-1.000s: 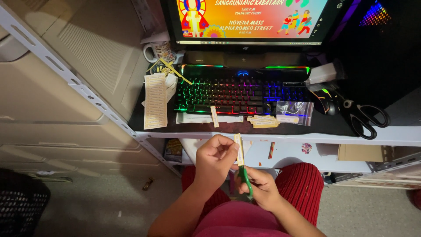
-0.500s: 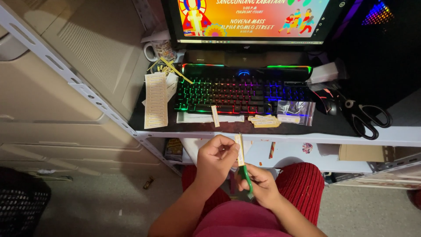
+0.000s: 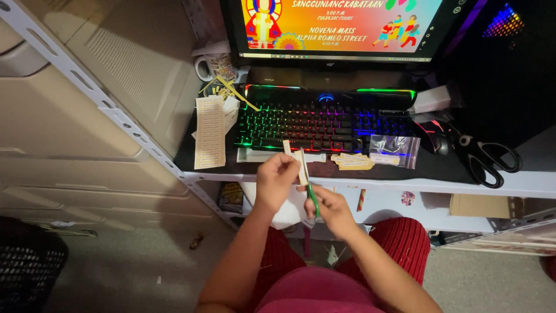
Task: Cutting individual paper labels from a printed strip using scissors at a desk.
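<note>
On the table (image 3: 324, 184): one backlit keyboard (image 3: 324, 119), one black pair of scissors (image 3: 483, 153), one clear plastic bag (image 3: 394, 149), one strip sheet of labels (image 3: 209, 132), one mug (image 3: 213, 66), a small pile of cut paper slips (image 3: 350, 162). Above, one monitor (image 3: 341, 26). Held over the lap, before the table edge: left hand (image 3: 277, 179), fingers pinched on a narrow paper strip (image 3: 302, 168); right hand (image 3: 330, 208), fingers closed round a green-handled cutter (image 3: 313, 200), blade against the strip.

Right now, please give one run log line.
left hand: holds paper strip | right hand: holds green-handled tool at strip | behind: lit keyboard, black scissors
</note>
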